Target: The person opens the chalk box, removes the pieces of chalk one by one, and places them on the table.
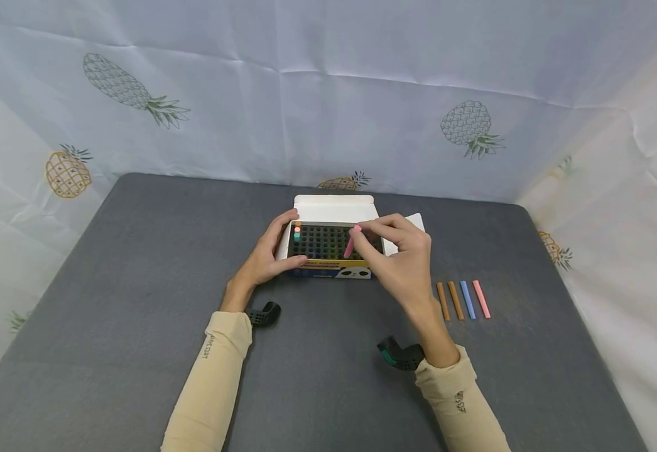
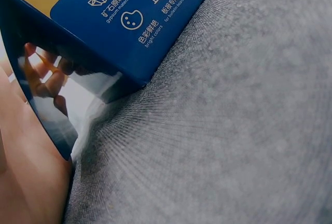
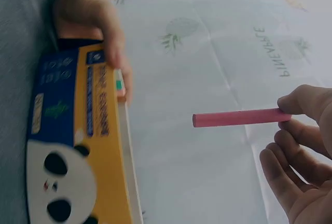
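Note:
In the head view my left hand (image 1: 262,256) grips the left end of a chalk box (image 1: 323,272), its thumb along the front edge and fingers toward the back. Blue and yellow with a panda face, the box stands with its white lid (image 1: 334,207) folded back. Inside is a dark holder (image 1: 323,240) full of round holes; a few chalk ends (image 1: 297,230) show at its left. My right hand (image 1: 402,260) pinches a pink chalk stick (image 3: 236,118) by one end between thumb and forefinger. That stick slants over the right part of the holder in the head view.
Right of the box, two brown chalk sticks (image 1: 455,300), a blue one (image 1: 467,299) and a pink one (image 1: 482,299) lie in a row on the dark grey table (image 1: 136,314). A pineapple-print cloth (image 1: 328,125) hangs behind the table and along its sides.

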Demonstrator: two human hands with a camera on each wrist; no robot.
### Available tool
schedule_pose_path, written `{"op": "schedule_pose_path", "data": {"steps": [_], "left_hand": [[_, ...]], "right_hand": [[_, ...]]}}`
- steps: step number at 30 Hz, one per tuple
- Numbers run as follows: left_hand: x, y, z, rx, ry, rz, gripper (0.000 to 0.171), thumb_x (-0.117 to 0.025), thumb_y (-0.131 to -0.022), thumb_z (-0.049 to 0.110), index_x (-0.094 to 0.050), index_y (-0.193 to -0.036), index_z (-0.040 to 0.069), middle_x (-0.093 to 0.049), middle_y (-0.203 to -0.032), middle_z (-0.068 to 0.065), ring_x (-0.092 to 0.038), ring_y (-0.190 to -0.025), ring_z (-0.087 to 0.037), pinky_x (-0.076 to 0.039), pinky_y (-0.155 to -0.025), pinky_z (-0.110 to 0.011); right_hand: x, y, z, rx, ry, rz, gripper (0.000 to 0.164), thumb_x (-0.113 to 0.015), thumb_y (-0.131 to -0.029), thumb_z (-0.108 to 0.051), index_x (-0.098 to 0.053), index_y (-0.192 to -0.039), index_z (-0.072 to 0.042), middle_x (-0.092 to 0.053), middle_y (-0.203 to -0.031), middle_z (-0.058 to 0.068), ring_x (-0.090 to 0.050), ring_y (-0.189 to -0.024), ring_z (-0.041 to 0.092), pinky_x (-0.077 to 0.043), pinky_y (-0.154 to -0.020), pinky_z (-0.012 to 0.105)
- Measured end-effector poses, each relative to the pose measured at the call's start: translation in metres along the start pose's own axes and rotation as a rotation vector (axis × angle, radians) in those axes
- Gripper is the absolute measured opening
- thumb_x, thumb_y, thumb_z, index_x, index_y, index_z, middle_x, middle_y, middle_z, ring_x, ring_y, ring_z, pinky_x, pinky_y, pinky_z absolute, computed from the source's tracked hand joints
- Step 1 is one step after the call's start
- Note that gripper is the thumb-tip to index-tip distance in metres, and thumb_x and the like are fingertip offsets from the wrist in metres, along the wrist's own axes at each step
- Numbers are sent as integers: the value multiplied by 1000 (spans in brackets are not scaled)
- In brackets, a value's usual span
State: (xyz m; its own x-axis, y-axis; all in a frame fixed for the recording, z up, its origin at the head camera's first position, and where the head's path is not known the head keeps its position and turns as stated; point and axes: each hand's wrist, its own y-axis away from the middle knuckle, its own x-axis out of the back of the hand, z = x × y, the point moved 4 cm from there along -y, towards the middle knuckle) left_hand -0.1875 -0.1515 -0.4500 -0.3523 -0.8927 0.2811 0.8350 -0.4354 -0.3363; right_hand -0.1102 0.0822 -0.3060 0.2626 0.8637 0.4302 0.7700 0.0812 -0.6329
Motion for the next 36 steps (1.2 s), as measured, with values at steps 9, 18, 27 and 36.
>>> {"op": "schedule_pose_path", "data": {"steps": [9, 18, 27, 36], "left_hand": [[0, 0, 0, -1, 15, -2, 89, -77, -88, 5, -26, -161, 6, -21, -168, -16, -38, -145, -36, -36, -113, -57], [0, 0, 1, 9, 12, 0, 91, -77, -86, 2, -25, -161, 6, -21, -168, -15, -40, -142, -34, -37, -111, -56], [-2, 0, -1, 28, 12, -4, 88, -76, -89, 8, -26, -161, 9, -18, -170, -14, -34, -148, -34, -34, -114, -58], [-1, 0, -1, 24, 8, 2, 89, -77, -88, 7, -27, -161, 11, -19, -170, -12, -38, -144, -34, -36, -112, -58]], "right_hand": [[23, 19, 12, -37, 53, 7, 7, -81, -84, -1, -82, -90, -1, -73, -86, 11, -68, -83, 15, -50, -78, 17], [48, 39, 20, -36, 58, 30, 13, -80, -82, 5, -83, -92, -1, -73, -85, 12, -60, -78, 2, -39, -61, 12], [81, 66, 39, -46, 35, 54, 21, -77, -75, 17, -81, -90, 3, -71, -83, 8, -58, -74, -2, -37, -55, 14], [118, 89, 64, -65, 45, 115, 23, -74, -71, 25, -78, -88, 11, -70, -91, -15, -62, -78, -2, -44, -66, 6]]}}
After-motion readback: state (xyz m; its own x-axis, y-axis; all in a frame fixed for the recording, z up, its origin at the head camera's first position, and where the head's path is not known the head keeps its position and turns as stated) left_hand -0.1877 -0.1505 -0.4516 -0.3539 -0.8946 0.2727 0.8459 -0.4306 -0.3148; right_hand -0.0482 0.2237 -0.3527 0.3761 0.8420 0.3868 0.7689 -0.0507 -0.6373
